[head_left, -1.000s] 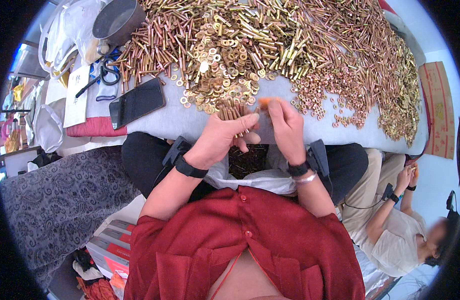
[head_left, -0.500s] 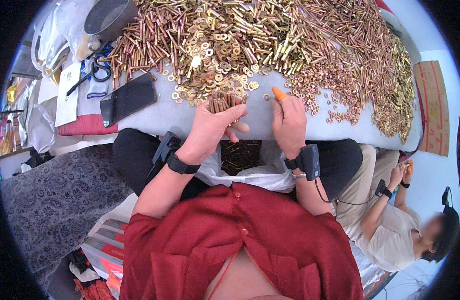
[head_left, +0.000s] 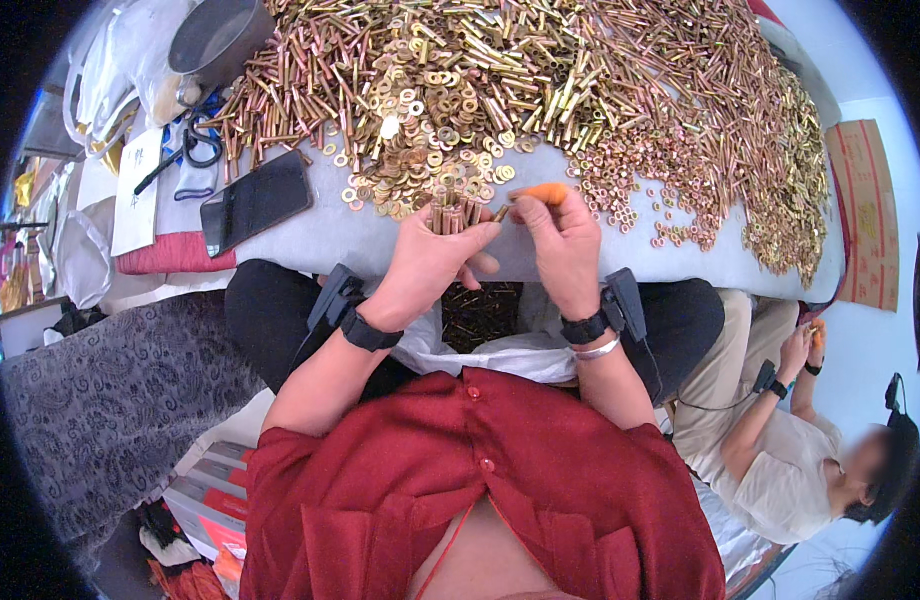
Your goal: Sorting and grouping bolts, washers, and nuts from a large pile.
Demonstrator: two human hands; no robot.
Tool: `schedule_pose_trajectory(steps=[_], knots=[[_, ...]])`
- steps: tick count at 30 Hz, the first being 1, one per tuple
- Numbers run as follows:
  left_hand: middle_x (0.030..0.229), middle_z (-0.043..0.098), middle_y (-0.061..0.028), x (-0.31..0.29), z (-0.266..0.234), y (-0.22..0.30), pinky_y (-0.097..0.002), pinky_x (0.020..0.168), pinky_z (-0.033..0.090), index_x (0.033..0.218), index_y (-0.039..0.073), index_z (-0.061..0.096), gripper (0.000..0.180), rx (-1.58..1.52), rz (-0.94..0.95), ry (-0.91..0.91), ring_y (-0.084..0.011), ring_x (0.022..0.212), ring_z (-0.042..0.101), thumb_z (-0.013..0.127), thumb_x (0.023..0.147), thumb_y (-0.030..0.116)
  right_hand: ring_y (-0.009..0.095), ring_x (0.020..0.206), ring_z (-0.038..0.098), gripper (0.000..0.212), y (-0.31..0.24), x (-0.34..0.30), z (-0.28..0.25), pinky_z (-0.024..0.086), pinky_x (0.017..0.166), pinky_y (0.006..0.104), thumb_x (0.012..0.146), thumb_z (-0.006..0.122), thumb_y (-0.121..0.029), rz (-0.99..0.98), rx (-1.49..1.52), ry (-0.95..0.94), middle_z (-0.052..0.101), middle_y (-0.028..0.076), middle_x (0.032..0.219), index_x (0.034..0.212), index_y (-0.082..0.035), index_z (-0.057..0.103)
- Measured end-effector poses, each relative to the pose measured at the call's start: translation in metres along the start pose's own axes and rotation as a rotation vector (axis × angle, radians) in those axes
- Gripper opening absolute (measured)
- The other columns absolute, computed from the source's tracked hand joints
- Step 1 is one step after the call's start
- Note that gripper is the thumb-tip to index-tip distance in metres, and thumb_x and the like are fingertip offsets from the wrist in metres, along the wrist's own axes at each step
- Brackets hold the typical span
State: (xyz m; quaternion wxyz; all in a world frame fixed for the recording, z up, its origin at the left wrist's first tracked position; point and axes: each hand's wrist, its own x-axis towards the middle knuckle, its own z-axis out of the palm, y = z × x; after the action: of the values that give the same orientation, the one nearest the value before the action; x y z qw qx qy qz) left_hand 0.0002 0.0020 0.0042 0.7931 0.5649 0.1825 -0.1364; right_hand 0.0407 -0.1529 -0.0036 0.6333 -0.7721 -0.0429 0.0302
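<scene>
My left hand (head_left: 435,262) is closed around a bundle of copper-coloured metal tubes (head_left: 450,215), their ends pointing up and away. Beside it, my right hand (head_left: 565,245), wearing an orange finger cover (head_left: 542,193), pinches a small brass-coloured metal piece (head_left: 501,213) close to the bundle; its full shape is hidden by the fingers. Flat washers (head_left: 410,168) lie heaped just beyond my left hand. To the right of my right hand are many small nuts (head_left: 620,190). Behind them spreads a large pile of metal tubes (head_left: 540,70).
A white sack (head_left: 525,362) holding dark metal pieces is open between my legs. On the table's left lie a phone (head_left: 258,200), scissors (head_left: 195,140) and a grey metal bowl (head_left: 220,40). A co-worker (head_left: 790,460) sits at the right, near a cardboard piece (head_left: 862,215).
My right hand has moved left from the table near the nuts to the bundle, and a small brass-coloured piece now shows at its fingertips. My left hand still holds the tubes.
</scene>
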Motion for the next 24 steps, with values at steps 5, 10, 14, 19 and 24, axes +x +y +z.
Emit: schedule_pose_trajectory(steps=[5, 10, 14, 19, 24], knots=[[0.084, 0.065, -0.006, 0.0, -0.003, 0.004, -0.0215, 0.042, 0.05, 0.104, -0.001, 0.061, 0.025, -0.027, -0.029, -0.071, -0.0141, 0.059, 0.066, 0.068, 0.085, 0.014, 0.011, 0.076, 0.062, 0.01, 0.008, -0.017, 0.009, 0.05, 0.067, 0.0269, 0.087, 0.064, -0.006, -0.02, 0.098, -0.004, 0.067, 0.007, 0.087, 0.096, -0.002, 0.064], [0.084, 0.066, -0.0073, -0.003, -0.002, 0.005, -0.0213, 0.044, 0.051, 0.104, 0.0, 0.061, 0.025, -0.149, -0.065, -0.152, -0.0142, 0.059, 0.066, 0.068, 0.086, 0.017, 0.03, 0.082, 0.065, 0.018, 0.007, -0.018, -0.004, 0.053, 0.07, 0.0343, 0.08, 0.067, -0.003, -0.538, -0.289, 0.013, 0.066, 0.016, 0.096, 0.097, -0.003, 0.064], [0.082, 0.066, -0.0066, 0.0, -0.003, 0.0, -0.0214, 0.044, 0.051, 0.103, -0.001, 0.061, 0.025, -0.17, -0.054, -0.121, -0.0139, 0.059, 0.065, 0.069, 0.085, 0.014, 0.032, 0.083, 0.063, 0.021, 0.003, -0.014, -0.018, 0.051, 0.072, 0.0383, 0.077, 0.07, -0.007, -0.732, -0.469, -0.053, 0.066, 0.014, 0.095, 0.097, -0.004, 0.064], [0.081, 0.064, -0.005, -0.002, 0.005, -0.001, -0.0227, 0.044, 0.051, 0.103, 0.0, 0.059, 0.023, 0.008, 0.086, 0.004, -0.0141, 0.061, 0.066, 0.068, 0.085, 0.011, 0.031, 0.083, 0.057, 0.016, 0.009, 0.033, -0.045, 0.046, 0.072, 0.0414, 0.075, 0.071, -0.014, -0.549, -0.859, 0.219, 0.059, 0.011, 0.088, 0.087, -0.006, 0.064], [0.083, 0.064, -0.0053, -0.001, 0.002, 0.0, -0.0231, 0.044, 0.051, 0.103, -0.001, 0.059, 0.024, 0.008, 0.077, 0.06, -0.0143, 0.061, 0.066, 0.068, 0.085, 0.012, 0.028, 0.084, 0.053, 0.013, 0.011, 0.051, -0.042, 0.042, 0.073, 0.0411, 0.075, 0.068, -0.019, -0.526, -1.248, 0.135, 0.055, 0.009, 0.084, 0.078, -0.008, 0.061]])
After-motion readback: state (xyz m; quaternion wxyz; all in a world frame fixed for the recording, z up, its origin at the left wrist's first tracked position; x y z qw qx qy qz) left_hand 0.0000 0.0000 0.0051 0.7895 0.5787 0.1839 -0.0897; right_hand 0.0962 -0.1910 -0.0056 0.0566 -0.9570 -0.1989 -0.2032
